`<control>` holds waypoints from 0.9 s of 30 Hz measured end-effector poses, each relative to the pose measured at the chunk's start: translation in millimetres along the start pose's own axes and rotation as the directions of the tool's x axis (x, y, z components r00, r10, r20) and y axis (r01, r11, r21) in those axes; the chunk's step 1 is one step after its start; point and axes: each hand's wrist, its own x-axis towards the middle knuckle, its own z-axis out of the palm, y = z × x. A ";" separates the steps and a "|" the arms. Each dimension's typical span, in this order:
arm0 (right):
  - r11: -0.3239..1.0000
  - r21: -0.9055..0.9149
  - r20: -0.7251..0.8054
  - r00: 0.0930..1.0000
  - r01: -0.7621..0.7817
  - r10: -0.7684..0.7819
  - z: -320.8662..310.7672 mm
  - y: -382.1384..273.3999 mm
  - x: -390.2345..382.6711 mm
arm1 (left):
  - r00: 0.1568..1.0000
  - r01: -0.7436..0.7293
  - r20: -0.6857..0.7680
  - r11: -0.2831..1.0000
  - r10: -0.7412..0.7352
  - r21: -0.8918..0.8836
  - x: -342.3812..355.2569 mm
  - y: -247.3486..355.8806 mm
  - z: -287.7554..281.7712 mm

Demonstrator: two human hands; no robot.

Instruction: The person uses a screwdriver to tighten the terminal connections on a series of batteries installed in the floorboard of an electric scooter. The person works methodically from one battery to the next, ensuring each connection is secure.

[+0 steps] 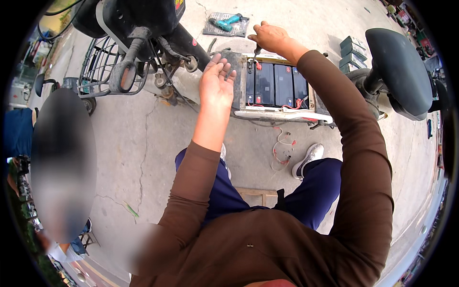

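Note:
My right hand grips the dark handle of a screwdriver, its tip pointing down at a red terminal on the black batteries. The batteries sit side by side in the open floor tray of an electric scooter. My left hand hovers open, palm up and fingers spread, over the left end of the tray, holding nothing. Red wires run across the battery tops.
Loose red and white wires lie on the concrete below the tray. A teal power drill rests on a grey mat beyond the scooter. Spare batteries are stacked at the right. The black seat rises at right, a wire basket at left.

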 end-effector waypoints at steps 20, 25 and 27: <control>0.989 -0.052 0.170 0.974 -0.140 0.147 -13.9 -13.5 0.6 | 0.999 0.004 -0.038 0.998 -0.007 -0.059 -0.4 1.8 5.0; 0.973 0.008 0.158 0.961 0.231 -0.229 -13.5 -10.8 -9.5 | 1.000 0.000 -0.029 0.998 -0.002 -0.063 -2.6 -3.7 8.0; 0.982 -0.055 0.161 0.972 0.179 -0.168 -13.0 -19.3 -8.8 | 0.997 -0.051 -0.060 0.997 0.047 -0.062 -0.5 -4.6 8.4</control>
